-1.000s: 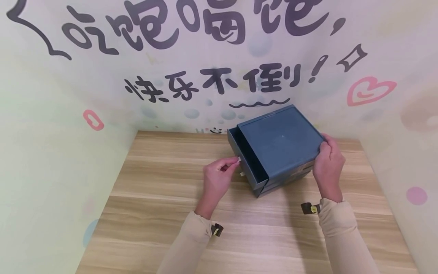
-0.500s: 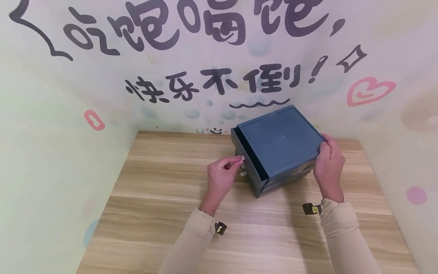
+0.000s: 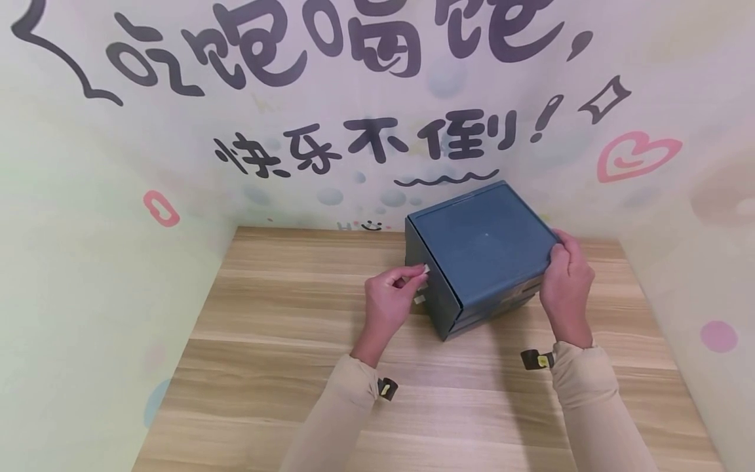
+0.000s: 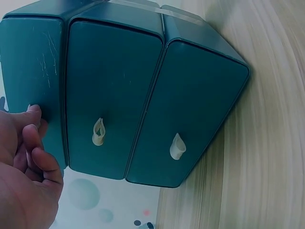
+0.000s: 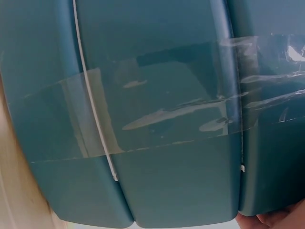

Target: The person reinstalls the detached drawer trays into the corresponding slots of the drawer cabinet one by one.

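A blue three-tier drawer unit (image 3: 483,246) stands at an angle on the wooden table. Its top drawer front (image 4: 33,67) lies flush with the casing. My left hand (image 3: 389,298) pinches that drawer's small white pull tab (image 3: 427,268) between thumb and fingertips; in the left wrist view the fingers hide the tab. The middle drawer's pull loop (image 4: 98,133) and the bottom drawer's pull loop (image 4: 177,148) hang free. At the unit's back right corner, my right hand (image 3: 567,288) grips the casing, with the fingers partly hidden behind it.
Clear tape (image 5: 167,109) runs across the stacked tiers on the unit's side. Behind the wooden table (image 3: 283,314) rises a pale wall (image 3: 330,210) with dark lettering, close to the unit's rear. Side walls flank the table left and right.
The top drawer, which stuck out at the front, has slid into the casing and is closed. My left hand moved right with its tab; the right hand stayed in place.
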Action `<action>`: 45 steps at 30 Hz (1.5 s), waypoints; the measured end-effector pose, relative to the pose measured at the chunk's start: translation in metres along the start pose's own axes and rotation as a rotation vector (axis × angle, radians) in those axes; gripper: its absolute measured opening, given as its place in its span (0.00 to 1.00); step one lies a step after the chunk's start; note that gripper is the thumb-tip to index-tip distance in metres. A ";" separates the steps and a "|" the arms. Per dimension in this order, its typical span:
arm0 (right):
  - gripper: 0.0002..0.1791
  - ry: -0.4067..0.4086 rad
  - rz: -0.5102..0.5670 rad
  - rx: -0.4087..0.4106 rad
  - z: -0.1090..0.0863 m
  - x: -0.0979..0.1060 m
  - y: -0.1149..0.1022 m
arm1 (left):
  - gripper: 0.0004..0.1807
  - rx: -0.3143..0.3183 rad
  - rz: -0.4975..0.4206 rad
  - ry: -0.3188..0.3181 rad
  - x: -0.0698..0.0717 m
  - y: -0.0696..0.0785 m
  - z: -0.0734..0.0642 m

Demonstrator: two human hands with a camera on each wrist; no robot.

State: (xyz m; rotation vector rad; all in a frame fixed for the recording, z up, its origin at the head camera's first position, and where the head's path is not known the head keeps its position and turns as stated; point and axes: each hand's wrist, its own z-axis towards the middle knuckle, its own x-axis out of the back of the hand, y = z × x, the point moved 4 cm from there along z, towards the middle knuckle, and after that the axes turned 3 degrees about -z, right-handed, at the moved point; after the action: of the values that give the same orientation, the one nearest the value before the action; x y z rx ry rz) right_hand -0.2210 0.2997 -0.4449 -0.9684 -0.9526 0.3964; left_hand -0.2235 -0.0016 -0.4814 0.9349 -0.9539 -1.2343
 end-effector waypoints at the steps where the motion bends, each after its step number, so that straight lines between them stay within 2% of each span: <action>1: 0.27 -0.001 0.001 0.000 0.000 0.000 0.000 | 0.08 0.002 0.001 0.000 0.000 0.000 0.000; 21: 0.27 -0.021 -0.006 0.001 0.004 0.000 0.001 | 0.08 -0.004 0.075 -0.024 -0.005 0.001 0.005; 27: 0.27 -0.018 -0.008 0.001 0.001 0.000 0.000 | 0.07 -0.024 0.088 -0.037 -0.005 0.002 0.005; 31: 0.28 -0.020 -0.006 0.006 0.001 0.001 -0.001 | 0.07 -0.005 0.131 -0.064 -0.005 0.004 0.005; 36: 0.28 -0.030 -0.002 -0.012 0.002 0.003 0.001 | 0.08 0.021 0.217 -0.136 -0.006 0.010 0.005; 40: 0.29 -0.044 0.011 -0.028 0.002 0.005 0.004 | 0.09 -0.002 0.238 -0.172 -0.005 0.013 0.006; 45: 0.28 -0.043 0.028 -0.032 0.001 0.004 0.004 | 0.11 -0.068 0.262 -0.149 0.000 0.020 0.011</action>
State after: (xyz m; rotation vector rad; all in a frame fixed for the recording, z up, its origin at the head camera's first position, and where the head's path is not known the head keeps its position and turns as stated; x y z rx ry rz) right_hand -0.2190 0.3057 -0.4461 -1.0069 -0.9880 0.4283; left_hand -0.2280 0.0000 -0.4591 0.6483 -1.1071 -1.1157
